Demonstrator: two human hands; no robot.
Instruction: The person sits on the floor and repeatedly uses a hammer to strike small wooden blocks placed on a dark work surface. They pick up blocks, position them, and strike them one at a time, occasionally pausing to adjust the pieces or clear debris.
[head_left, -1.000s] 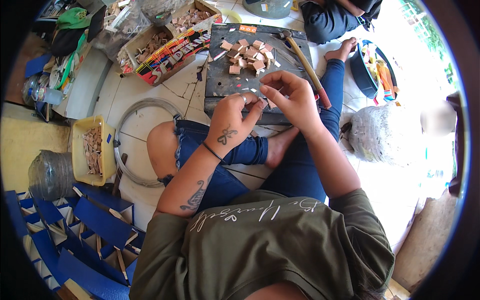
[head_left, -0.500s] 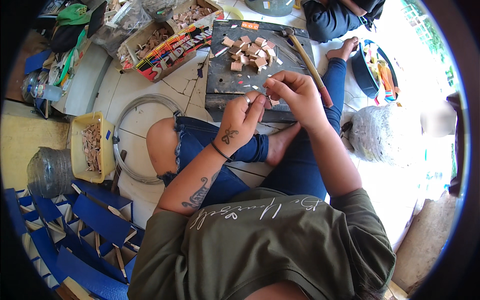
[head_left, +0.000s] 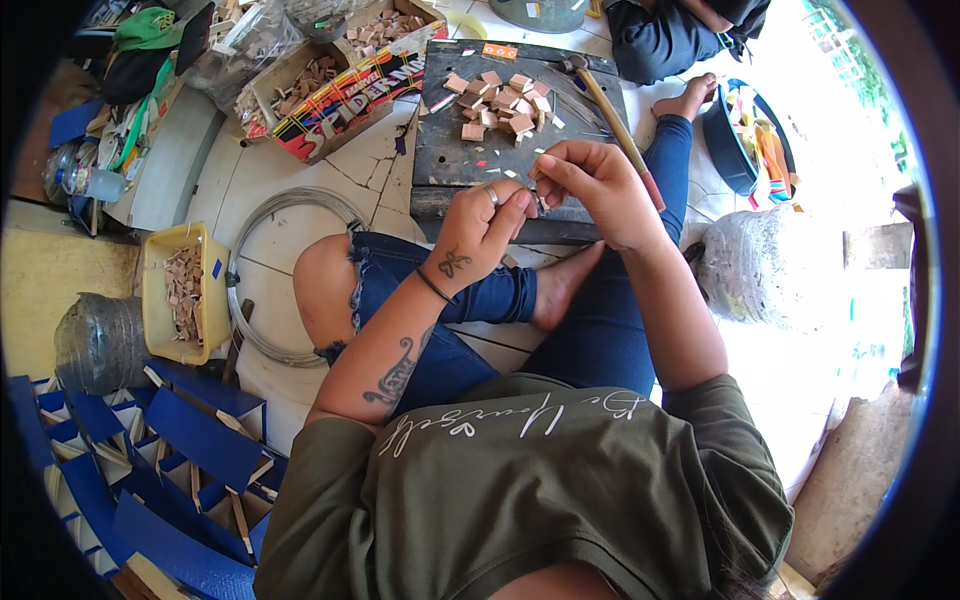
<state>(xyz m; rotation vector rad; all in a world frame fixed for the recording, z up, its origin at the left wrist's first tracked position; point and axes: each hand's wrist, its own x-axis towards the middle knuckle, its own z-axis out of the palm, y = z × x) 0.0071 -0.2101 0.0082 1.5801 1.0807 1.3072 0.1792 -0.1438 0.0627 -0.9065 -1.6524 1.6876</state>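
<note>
Here you pinch a small piece [head_left: 537, 187] between left hand [head_left: 483, 232] and right hand [head_left: 590, 185], fingertips together, over the dark board's [head_left: 440, 150] near edge; next needs a steady grip.

Cracked white tile floor [head_left: 340, 165] spreads at ten o'clock. Bare yellowish ground [head_left: 60, 295] lies at nine. Harsh daylight washes out three o'clock.

The work board [head_left: 450, 160] was dark grey, its small blocks [head_left: 505, 100] pale tan-pink. At nine o'clock a yellow tub [head_left: 160, 260] sat; at seven, blue folded cards [head_left: 150, 450]. The shirt [head_left: 520, 500] was olive with white script, the jeans [head_left: 470, 300] dark blue.
</note>
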